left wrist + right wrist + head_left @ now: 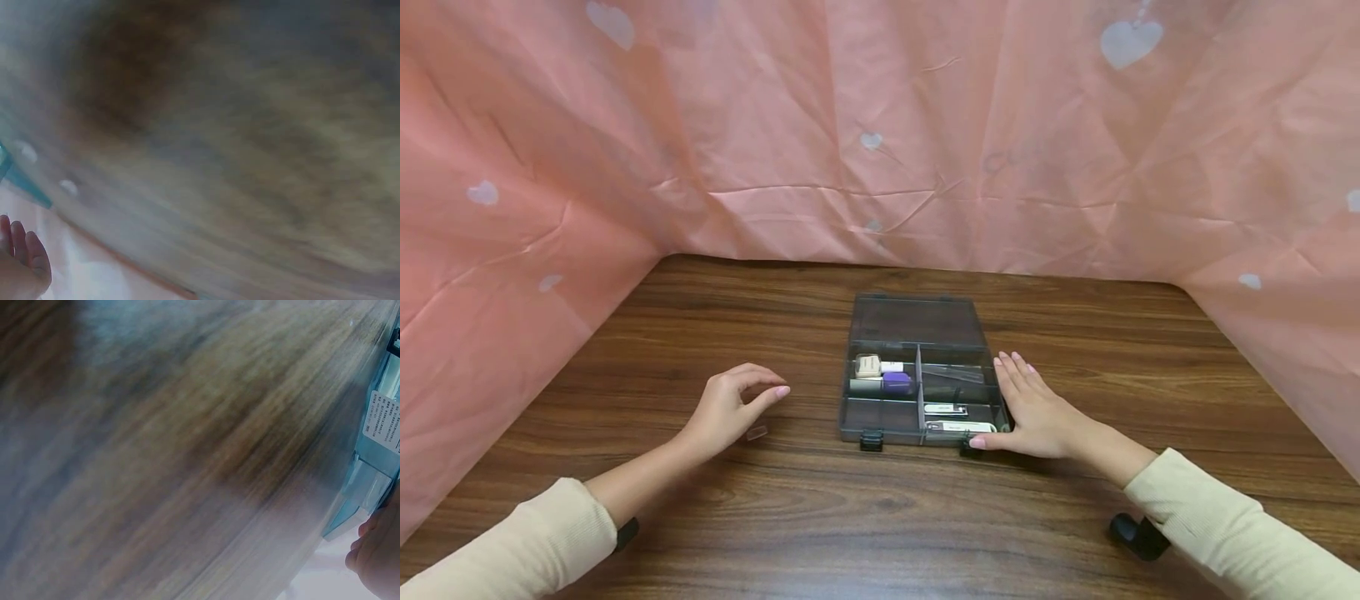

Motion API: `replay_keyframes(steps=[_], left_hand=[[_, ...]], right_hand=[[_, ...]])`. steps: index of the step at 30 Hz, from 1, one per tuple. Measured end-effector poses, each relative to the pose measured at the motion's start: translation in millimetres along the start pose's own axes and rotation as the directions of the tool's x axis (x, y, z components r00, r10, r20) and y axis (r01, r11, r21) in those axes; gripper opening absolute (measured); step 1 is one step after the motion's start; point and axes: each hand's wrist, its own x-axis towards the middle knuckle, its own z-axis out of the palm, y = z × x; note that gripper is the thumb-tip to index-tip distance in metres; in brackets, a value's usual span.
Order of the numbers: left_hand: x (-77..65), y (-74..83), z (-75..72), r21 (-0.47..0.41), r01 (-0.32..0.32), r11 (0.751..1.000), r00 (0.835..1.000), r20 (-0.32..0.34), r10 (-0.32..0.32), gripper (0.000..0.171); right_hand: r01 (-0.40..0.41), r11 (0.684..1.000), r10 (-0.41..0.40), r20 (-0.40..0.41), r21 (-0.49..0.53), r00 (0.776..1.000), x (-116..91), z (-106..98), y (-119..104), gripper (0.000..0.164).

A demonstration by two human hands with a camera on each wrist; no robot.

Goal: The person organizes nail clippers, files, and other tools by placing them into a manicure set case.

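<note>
A dark see-through divided box (883, 435) lies on the table between my hands. My right hand (1037, 412) rests along its right side, fingers straight and thumb at the front corner by a latch. Inside, at left, are a beige nail polish bottle (868, 365) and a purple nail polish bottle (897, 382). The right side has clear strips (952, 373), a smaller nail clipper (946, 409) and a larger nail clipper (960, 427). Left of the box, my left hand (730, 408) hovers with thumb and forefinger close together, nothing visible between them.
A small clear piece (757, 432) lies on the wooden table (850, 533) beside my left hand. Pink cloth (880, 167) with pale hearts hangs round the back and sides. A white printed label (382, 422) on the box shows in the right wrist view.
</note>
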Motion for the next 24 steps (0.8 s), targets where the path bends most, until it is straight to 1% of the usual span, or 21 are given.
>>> replay_keyframes(steps=[7, 10, 16, 24], left_hand=[[-17.1, -8.2, 1.5, 0.05, -0.004, 0.999, 0.999, 0.051, 0.001, 0.012], [-22.6, -11.7, 1.2, 0.058, -0.02, 0.998, 0.999, 0.048, 0.018, 0.01], [-32.6, -18.0, -1.5, 0.134, -0.063, 0.989, 0.998, 0.035, 0.059, 0.011], [-41.9, -27.0, -6.4, 0.19, -0.086, 0.978, 0.996, 0.039, 0.08, 0.017]], right_hand=[[0.002, 1.0, -0.002, 0.002, 0.004, 1.0, 0, 1, 1, 0.114], [-0.002, 1.0, 0.002, 0.001, -0.002, 1.0, 1, 1, 2, 0.114], [-0.013, 1.0, 0.013, 0.011, -0.008, 1.0, 2, 3, 2, 0.115], [-0.006, 1.0, 0.006, 0.009, 0.004, 1.0, 1, 2, 2, 0.115]])
